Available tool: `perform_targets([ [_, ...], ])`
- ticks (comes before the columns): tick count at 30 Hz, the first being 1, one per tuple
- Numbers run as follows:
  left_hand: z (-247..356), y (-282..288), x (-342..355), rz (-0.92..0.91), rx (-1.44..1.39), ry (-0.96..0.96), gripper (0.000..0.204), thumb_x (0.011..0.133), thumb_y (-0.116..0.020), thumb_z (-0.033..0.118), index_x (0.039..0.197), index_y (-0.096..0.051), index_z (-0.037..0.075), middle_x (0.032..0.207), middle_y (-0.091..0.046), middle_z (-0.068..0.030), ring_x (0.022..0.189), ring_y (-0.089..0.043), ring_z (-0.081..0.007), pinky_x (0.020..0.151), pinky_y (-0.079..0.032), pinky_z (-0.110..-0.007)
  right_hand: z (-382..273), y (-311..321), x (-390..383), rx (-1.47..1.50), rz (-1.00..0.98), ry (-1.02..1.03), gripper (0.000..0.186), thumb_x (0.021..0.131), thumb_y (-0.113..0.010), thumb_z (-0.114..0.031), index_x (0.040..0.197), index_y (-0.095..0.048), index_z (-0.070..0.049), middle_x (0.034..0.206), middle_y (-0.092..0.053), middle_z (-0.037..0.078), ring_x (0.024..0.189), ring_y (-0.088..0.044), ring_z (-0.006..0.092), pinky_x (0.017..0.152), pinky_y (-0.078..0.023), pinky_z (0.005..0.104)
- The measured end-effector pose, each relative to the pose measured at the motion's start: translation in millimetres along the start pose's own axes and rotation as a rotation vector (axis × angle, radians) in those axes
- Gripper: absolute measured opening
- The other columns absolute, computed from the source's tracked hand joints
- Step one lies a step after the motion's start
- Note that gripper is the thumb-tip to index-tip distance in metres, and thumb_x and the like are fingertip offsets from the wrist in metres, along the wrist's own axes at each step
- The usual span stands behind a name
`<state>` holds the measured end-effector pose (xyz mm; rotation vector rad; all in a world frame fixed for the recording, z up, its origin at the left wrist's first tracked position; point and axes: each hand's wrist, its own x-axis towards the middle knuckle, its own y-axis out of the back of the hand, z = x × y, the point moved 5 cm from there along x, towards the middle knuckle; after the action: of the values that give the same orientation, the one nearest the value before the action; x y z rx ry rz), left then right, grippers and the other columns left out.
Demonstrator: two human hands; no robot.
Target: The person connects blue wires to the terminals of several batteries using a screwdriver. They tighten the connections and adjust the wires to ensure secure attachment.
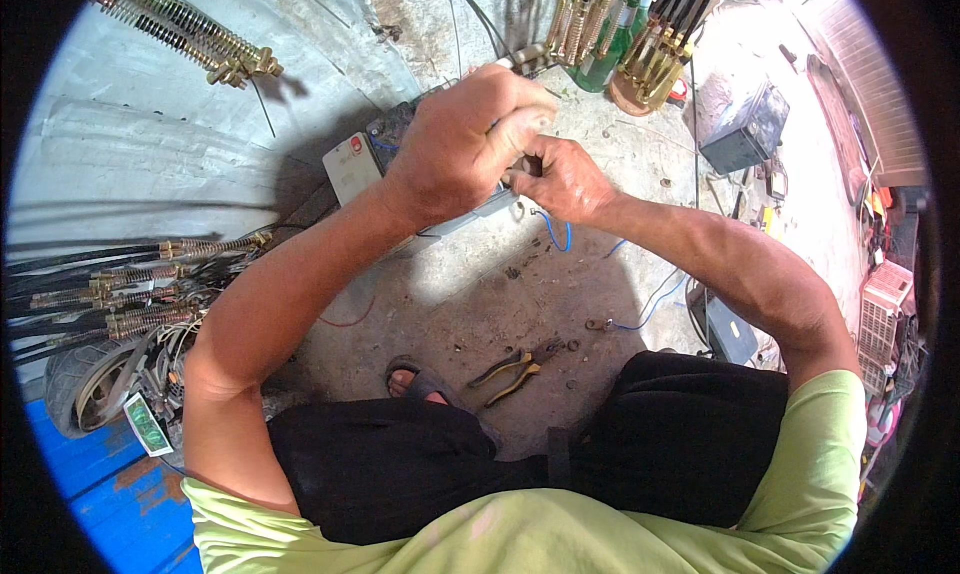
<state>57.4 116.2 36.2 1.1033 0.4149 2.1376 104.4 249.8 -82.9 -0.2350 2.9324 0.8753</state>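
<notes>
Near the upper centre, my left hand (465, 144) is closed, its thumb and fingertips bunched above my other hand. My right hand (565, 179) has its fingers curled just below and right of them, on a small part I cannot make out. Both hands are over a dark battery-like unit, mostly hidden behind them, beside a pale box (350, 169) with a red button. A loop of blue wire (563, 236) hangs below my right hand. Pliers with yellow-and-black handles (505, 374) lie on the floor between my legs.
Green bottles (600, 64) and brass-fitted hoses (650, 69) stand behind. More hoses (140, 314) and a tire (75, 384) are at left, above blue boards (80, 484). A dark battery (745, 124) and a pale plastic crate (880, 314) sit at right.
</notes>
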Motion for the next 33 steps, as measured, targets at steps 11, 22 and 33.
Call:
perform_targets([
  [11, 20.2, 11.2, 20.2, -0.375, 0.673, 0.194, 0.018, 0.095, -0.067, 0.016, 0.11, -0.065, 0.005, 0.099, -0.067, -0.0182, 0.083, -0.067, -0.0393, 0.07, -0.052, -0.047, 0.5, -4.1, 4.7, -0.067, -0.009, 0.014, 0.021, 0.083, -0.071, -0.021, 0.102, -0.07, -0.011, 0.085, -0.071, 0.013, 0.08, -0.07, 0.0315, 0.075, -0.055, 0.0448],
  [22, 19.0, 9.1, 19.1, -0.37, 0.28, 0.346, 0.042, 0.086, -0.068, 0.008, 0.127, -0.057, 0.005, 0.11, -0.062, -0.0181, 0.101, -0.065, -0.0381, 0.088, -0.051, -0.045, 36.1, -24.6, 17.3, -0.099, 0.091, 0.295, 0.027, 0.082, -0.072, -0.027, 0.101, -0.067, -0.01, 0.094, -0.072, 0.018, 0.095, -0.069, 0.0405, 0.084, -0.054, 0.0498],
  [33, 22.0, 13.3, 24.8, -0.354, 0.415, 0.097, 0.041, 0.09, -0.068, 0.018, 0.127, -0.058, 0.002, 0.111, -0.066, -0.0213, 0.104, -0.064, -0.0436, 0.094, -0.049, -0.047, 20.6, -17.2, 11.9, -0.084, 0.019, 0.122, 0.029, 0.081, -0.07, -0.028, 0.104, -0.064, -0.012, 0.106, -0.069, 0.014, 0.106, -0.066, 0.0356, 0.092, -0.054, 0.0463],
])
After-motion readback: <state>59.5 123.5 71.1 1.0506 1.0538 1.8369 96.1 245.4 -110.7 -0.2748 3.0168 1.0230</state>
